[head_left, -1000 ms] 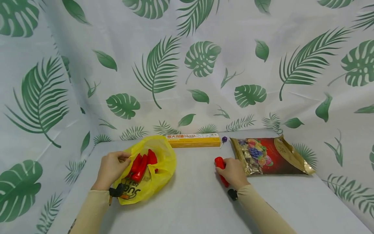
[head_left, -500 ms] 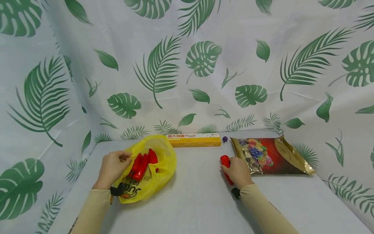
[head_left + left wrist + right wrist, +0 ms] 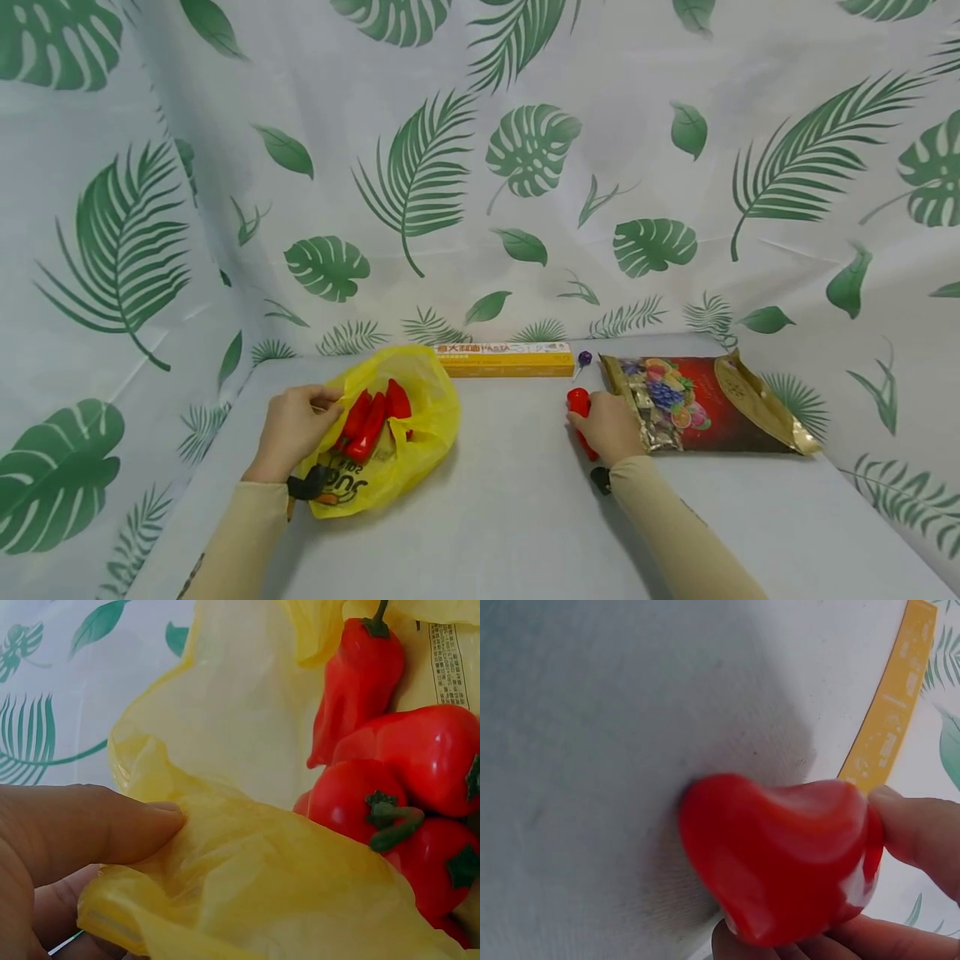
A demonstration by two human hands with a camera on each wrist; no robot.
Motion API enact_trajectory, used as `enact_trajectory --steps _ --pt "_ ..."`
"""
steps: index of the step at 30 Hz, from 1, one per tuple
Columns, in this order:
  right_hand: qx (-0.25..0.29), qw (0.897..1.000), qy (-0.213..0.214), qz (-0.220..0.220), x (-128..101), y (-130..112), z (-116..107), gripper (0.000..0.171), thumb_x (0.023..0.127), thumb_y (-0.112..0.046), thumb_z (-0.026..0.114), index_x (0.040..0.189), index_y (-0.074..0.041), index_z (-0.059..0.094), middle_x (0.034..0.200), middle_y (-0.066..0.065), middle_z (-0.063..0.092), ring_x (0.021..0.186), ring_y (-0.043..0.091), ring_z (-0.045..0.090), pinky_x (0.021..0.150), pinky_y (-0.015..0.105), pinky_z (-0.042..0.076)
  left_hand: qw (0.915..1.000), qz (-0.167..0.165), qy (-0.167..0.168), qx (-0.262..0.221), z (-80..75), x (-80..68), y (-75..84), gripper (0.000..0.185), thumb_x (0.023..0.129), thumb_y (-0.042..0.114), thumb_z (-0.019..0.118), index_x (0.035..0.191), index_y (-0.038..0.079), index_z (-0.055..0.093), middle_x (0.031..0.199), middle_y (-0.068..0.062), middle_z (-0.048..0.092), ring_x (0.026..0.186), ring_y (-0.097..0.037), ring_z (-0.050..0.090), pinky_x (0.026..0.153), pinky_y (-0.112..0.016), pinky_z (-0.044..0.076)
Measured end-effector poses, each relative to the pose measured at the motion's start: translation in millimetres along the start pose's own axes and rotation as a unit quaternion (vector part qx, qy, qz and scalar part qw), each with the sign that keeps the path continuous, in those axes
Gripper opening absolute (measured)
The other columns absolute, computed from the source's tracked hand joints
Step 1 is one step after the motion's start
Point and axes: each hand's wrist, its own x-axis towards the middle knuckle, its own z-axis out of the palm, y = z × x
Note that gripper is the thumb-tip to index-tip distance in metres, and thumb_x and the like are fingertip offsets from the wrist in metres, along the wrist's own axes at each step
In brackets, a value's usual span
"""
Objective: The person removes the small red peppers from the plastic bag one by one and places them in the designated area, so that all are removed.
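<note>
Grey table (image 3: 495, 517), leaf-print cloth (image 3: 525, 150) behind. One yellow bag (image 3: 420, 417) at left, rim pinched by left hand (image 3: 292, 429); four red peppers (image 3: 397, 780) inside. Fifth red pepper (image 3: 579, 408) mid-table, grasped by right hand (image 3: 611, 429). One pasta box (image 3: 506, 360), one lollipop (image 3: 583, 359), one snack pouch (image 3: 705, 404) far right.

On the table (image 3: 510, 517), my left hand (image 3: 292, 429) grips the bag (image 3: 420, 433) with peppers (image 3: 371, 417) inside, at left. My right hand (image 3: 611, 429) holds one pepper (image 3: 579, 403) just left of the snack pouch (image 3: 705, 404). Behind, between them, lie the pasta box (image 3: 506, 360) and lollipop (image 3: 584, 359).
</note>
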Motion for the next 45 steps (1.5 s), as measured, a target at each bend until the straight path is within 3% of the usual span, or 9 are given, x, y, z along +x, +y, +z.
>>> enact_trajectory --steps 11,21,25,29,35,41,45 --pt "-0.010 1.000 -0.012 0.012 -3 -5 -3 0.054 0.090 -0.037 0.080 0.118 0.008 0.069 0.100 0.021 0.074 0.081 0.029 0.064 0.082 0.047 0.063 1.0000 -0.002 -0.006 -0.006 -0.6 0.5 -1.6 0.023 0.095 0.017 0.073 0.112 0.002 0.078 0.099 -0.015 0.077 0.083 -0.022 0.069 0.067 -0.027 0.058" --pt "-0.024 0.999 0.036 -0.026 -2 -9 -8 0.050 0.090 -0.037 0.080 0.109 0.008 0.071 0.093 0.021 0.076 0.073 0.028 0.066 0.075 0.046 0.063 1.0000 0.000 0.002 -0.004 -1.5 4.8 -3.2 0.022 0.095 0.017 0.073 0.112 0.005 0.079 0.100 -0.014 0.078 0.086 -0.023 0.070 0.069 -0.031 0.059" --pt "-0.026 0.998 0.043 -0.046 -2 -18 -9 0.050 0.092 -0.037 0.078 0.114 0.007 0.070 0.095 0.022 0.075 0.075 0.029 0.066 0.076 0.047 0.063 1.0000 0.003 0.006 -0.001 -2.4 4.5 -4.2 0.022 0.096 0.017 0.073 0.113 0.005 0.079 0.101 -0.014 0.078 0.088 -0.025 0.071 0.072 -0.035 0.061" --pt "0.003 0.995 0.048 -0.092 -2 -34 -9 0.055 0.093 -0.036 0.077 0.124 0.008 0.069 0.102 0.025 0.077 0.082 0.033 0.071 0.080 0.051 0.063 0.9999 0.001 0.011 -0.006 -3.0 3.3 -5.9 0.022 0.096 0.017 0.073 0.113 0.005 0.079 0.102 -0.015 0.078 0.090 -0.026 0.071 0.074 -0.036 0.062" --pt "0.050 0.984 0.060 -0.157 -2 -70 1 0.037 0.091 -0.035 0.080 0.100 0.001 0.075 0.110 0.025 0.077 0.096 0.037 0.075 0.086 0.054 0.062 0.9997 0.004 0.021 -0.011 -5.0 3.9 -8.9 0.022 0.096 0.019 0.073 0.113 0.006 0.079 0.102 -0.014 0.079 0.088 -0.024 0.072 0.072 -0.034 0.061" --pt "0.078 0.975 0.046 -0.202 -4 -118 13 0.054 0.090 -0.037 0.081 0.130 -0.003 0.071 0.120 0.018 0.077 0.099 0.032 0.073 0.090 0.046 0.064 0.9994 0.009 0.031 -0.015 -8.4 5.5 -9.3 0.022 0.095 0.019 0.074 0.112 0.006 0.080 0.100 -0.013 0.079 0.086 -0.024 0.072 0.070 -0.032 0.061" --pt "0.096 0.960 0.058 -0.256 -11 -152 20 0.043 0.090 -0.033 0.082 0.121 -0.003 0.076 0.111 0.015 0.079 0.092 0.028 0.074 0.084 0.042 0.065 0.9992 0.010 0.034 -0.017 -9.1 5.9 -8.7 0.022 0.095 0.020 0.074 0.111 0.006 0.080 0.098 -0.012 0.079 0.084 -0.023 0.071 0.070 -0.031 0.059"
